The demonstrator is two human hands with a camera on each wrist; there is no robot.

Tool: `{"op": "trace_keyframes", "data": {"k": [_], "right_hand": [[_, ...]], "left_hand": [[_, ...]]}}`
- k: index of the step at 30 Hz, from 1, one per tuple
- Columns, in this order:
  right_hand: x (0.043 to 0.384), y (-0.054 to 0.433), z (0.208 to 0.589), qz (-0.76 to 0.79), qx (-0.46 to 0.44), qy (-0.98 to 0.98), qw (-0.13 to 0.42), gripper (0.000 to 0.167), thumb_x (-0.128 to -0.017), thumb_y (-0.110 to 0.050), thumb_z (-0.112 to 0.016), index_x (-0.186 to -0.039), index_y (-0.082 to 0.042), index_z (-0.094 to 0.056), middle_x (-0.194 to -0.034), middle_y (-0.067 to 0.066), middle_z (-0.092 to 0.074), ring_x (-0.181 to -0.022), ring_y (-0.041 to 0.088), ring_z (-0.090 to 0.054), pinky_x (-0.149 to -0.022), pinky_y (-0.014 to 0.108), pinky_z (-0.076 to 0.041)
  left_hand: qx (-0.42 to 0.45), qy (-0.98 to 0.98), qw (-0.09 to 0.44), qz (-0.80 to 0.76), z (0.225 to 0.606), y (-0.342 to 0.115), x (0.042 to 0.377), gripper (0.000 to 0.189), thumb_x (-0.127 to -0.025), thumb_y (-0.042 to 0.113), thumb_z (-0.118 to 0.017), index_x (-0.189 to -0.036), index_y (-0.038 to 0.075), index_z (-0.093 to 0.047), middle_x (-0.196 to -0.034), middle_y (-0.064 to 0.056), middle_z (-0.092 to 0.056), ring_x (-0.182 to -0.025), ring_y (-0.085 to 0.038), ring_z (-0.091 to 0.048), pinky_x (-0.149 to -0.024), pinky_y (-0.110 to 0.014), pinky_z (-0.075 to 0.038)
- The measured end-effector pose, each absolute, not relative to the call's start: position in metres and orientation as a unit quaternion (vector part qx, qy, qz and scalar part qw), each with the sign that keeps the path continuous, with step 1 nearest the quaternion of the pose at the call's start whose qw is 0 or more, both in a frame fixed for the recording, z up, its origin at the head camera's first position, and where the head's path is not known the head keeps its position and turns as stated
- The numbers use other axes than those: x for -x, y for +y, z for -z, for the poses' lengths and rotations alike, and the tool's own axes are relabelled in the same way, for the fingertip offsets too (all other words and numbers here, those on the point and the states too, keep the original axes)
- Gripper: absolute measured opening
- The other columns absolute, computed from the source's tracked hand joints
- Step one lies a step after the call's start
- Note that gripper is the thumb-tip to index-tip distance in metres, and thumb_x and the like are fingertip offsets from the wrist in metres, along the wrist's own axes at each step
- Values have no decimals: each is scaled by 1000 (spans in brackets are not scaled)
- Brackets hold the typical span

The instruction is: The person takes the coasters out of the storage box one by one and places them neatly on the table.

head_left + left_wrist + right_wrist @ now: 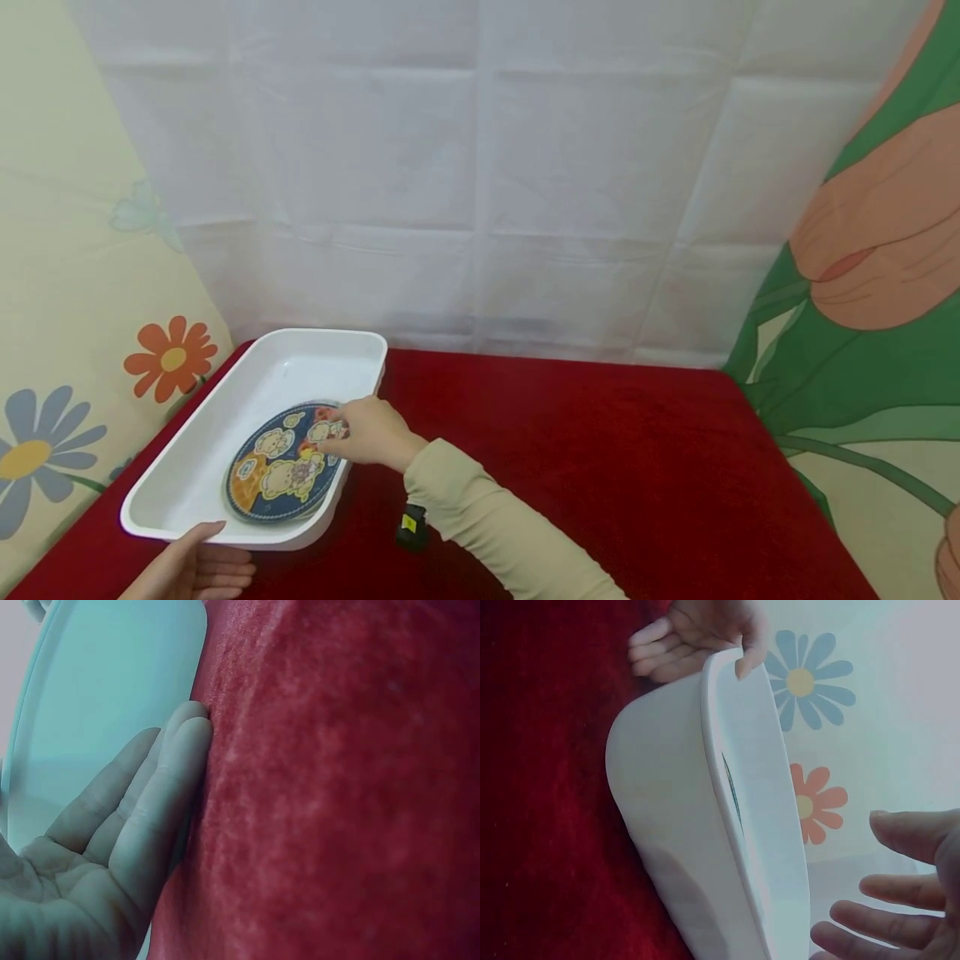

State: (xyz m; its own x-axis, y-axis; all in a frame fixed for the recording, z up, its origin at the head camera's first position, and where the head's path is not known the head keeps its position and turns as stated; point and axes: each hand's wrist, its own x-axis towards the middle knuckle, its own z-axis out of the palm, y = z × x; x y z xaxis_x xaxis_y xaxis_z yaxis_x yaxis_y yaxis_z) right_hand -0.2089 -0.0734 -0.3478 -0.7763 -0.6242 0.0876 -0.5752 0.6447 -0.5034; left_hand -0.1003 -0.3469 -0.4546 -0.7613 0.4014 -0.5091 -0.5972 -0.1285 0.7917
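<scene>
A white plastic tray [157,483] stands on the red cloth at the left. Inside it lies a flat round disc [266,446], navy blue with cartoon bears and an orange patch. At the tray's near end my left hand [198,567] holds the rim, thumb over the edge and fingers stretched along the outside. The left wrist view shows those fingers [157,795] low against the wall. My right hand [371,429] hovers over the disc's right side; in the right wrist view its fingers [889,922] are spread with nothing between them. Only the disc's thin edge [731,787] shows there.
Red cloth [585,467] covers the table, reaching to the white sheet [480,167] behind. A flowered panel [52,250] stands close on the left, and another printed panel [877,400] on the right. A small black device [412,527] hangs at my right wrist.
</scene>
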Motion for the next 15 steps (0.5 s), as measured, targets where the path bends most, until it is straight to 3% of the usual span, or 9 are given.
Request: {"op": "trace_keyframes", "data": {"k": [3, 15], "right_hand": [[208, -81, 350, 269, 318, 907, 56, 30, -80, -35, -69, -102, -15, -68, -72, -10, -63, -53, -5, -50, -46, 8, -41], [209, -95, 357, 257, 307, 914, 64, 32, -79, -33, -70, -106, -15, -69, -78, -10, -65, -58, -3, -49, -49, 7, -40]], "left_hand": [[88, 570, 332, -746, 455, -347, 100, 62, -97, 47, -25, -95, 4, -69, -96, -14, -68, -93, -29, -64, -86, -39, -48], [99, 588, 320, -737, 453, -345, 97, 62, -97, 47, -26, -95, 1, -68, -95, -15, -67, -92, -30, -64, -85, -39, -49]]}}
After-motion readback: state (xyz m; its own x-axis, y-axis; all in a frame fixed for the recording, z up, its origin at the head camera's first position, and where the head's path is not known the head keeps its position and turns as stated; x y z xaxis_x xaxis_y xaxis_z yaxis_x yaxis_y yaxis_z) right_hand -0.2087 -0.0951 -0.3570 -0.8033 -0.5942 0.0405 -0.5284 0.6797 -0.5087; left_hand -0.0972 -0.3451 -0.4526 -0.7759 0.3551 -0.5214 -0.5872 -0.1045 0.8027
